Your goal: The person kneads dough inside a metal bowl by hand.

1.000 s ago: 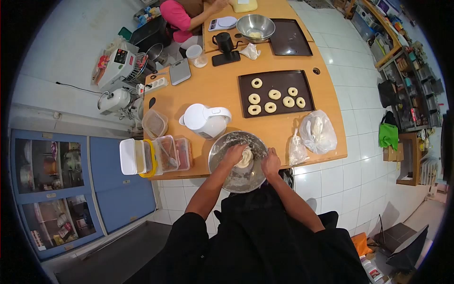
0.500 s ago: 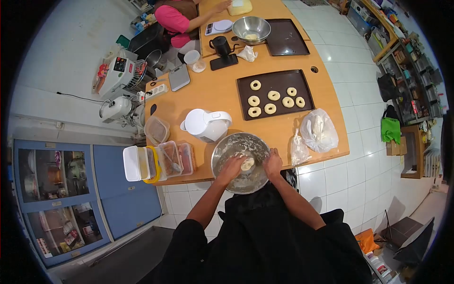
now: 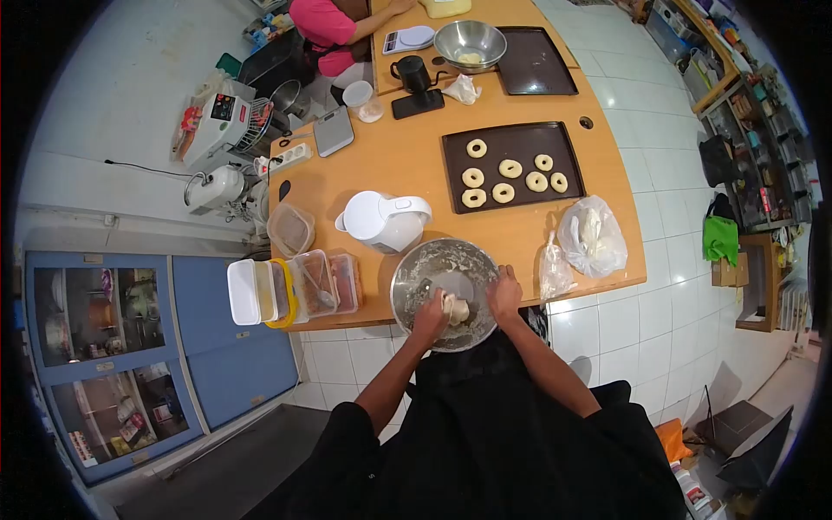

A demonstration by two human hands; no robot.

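A steel mixing bowl point(image 3: 418, 267) with dough smears on its wall sits at the table's near edge. Inside it, my left hand point(image 3: 431, 317) is closed on a lump of pale dough point(image 3: 456, 308). My right hand point(image 3: 504, 293) grips the bowl's right rim. Just behind the bowl stands a white electric kettle point(image 3: 383, 220). To the right lie a small bag point(image 3: 555, 269) and a larger clear plastic bag point(image 3: 593, 237) with pale contents. Farther back, a dark tray point(image 3: 520, 143) carries several dough rings point(image 3: 510, 169).
Lidded containers point(image 3: 338, 282) stand left of the bowl. Behind are a grey scale point(image 3: 333, 132), a black kettle point(image 3: 412, 74), a second steel bowl point(image 3: 471, 43) and another dark tray point(image 3: 536, 65). A person in a pink sleeve point(image 3: 322, 23) is at the far left side.
My left hand has moved the dough lower in the bowl, towards my body. My right hand stays on the rim. The other person's arm has shifted slightly.
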